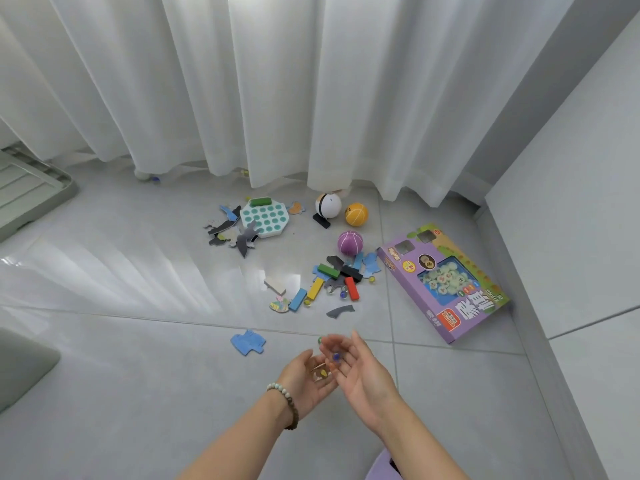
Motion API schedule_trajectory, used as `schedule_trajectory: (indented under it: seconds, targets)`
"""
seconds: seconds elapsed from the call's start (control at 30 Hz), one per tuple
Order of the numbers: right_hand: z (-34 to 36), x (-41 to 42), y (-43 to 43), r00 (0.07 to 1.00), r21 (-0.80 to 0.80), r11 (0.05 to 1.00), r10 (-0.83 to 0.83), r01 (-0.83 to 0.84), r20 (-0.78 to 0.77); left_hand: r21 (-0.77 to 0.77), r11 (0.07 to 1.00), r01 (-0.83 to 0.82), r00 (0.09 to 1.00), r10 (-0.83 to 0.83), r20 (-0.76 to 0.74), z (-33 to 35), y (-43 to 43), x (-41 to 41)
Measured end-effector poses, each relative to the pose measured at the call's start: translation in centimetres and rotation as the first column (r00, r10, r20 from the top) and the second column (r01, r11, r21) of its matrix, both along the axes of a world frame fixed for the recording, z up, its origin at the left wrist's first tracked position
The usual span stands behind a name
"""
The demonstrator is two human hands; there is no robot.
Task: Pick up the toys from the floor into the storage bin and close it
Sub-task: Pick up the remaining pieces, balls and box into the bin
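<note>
Item, far left edge: grey-green storage bin [34, 199], only partly in view, so whether it is open or closed cannot be told; it lies well apart from the toys. Item, left of centre: blue puzzle piece [248, 342], flat on the tile and alone, near the hands. Item, behind it: teal pop-bubble board [265, 219], with a green block [260, 201] on its far edge and dark puzzle pieces [230, 233] fanned at its left side. Item, lower centre: left hand [308, 379], palm up and cupped, fingers curled round a few marbles [321, 374]. Item, just beside it: right hand [360, 372], fingers nearly straight and loosely spread, with a blue marble [336, 356] against them; blur hides whether it rests there or is crossing between the hands. A green marble [319, 340] shows just beyond the fingertips. Item, centre right: heap of coloured blocks [332, 282], purple ball [350, 243], yellow ball [356, 214]. Item, right, by the wall: purple game box [443, 282]. Handling note: the step looks like pooling marbles into the left palm. It is best done low, with the cup kept level and deep. The blue marble should be tipped in, not dropped, and the green one taken at once, since the smooth tile would let it roll. The cup should not be overfilled before the reach left to the bin.
</note>
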State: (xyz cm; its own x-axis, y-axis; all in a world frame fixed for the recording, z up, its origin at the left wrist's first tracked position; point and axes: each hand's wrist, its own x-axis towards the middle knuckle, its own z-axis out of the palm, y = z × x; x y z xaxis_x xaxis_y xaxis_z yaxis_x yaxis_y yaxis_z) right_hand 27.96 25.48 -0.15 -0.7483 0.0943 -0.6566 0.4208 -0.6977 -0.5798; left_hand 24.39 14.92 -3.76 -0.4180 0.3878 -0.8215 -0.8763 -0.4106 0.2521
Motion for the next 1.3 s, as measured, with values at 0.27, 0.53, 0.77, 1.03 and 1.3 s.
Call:
schedule_trajectory:
  seconds: [0.27,0.53,0.77,1.03,1.3]
  targets:
    - [-0.4,-4.2,0.2,0.987,0.558,0.814,0.134,-0.161,0.089,-0.227,0.974,0.012,0.988,-0.046,-0.144,2.4,-5.7,-4.7]
    - [-7.2,-5.7,-1.5,0.829,0.848,0.206,0.414,-0.488,0.376,-0.494,0.869,0.009,0.899,-0.223,-0.377,2.3,-8.9,-8.3]
    - [-6.0,-8.9,-2.2,0.961,0.861,0.436,0.197,-0.262,0.193,-0.321,0.947,-0.026,0.979,-0.042,-0.201,0.9,-6.2,-9.6]
    - [-3.0,-12.2,0.2,0.960,0.793,0.592,0.277,-0.143,-0.034,-0.193,0.980,-0.049,0.993,0.028,-0.111,1.6,-3.8,-13.1]
    - [-7.8,-13.4,6.2,0.939,0.891,0.333,0.259,-0.309,0.228,-0.294,0.956,0.014,0.989,-0.056,-0.135,0.1,-2.5,-16.1]
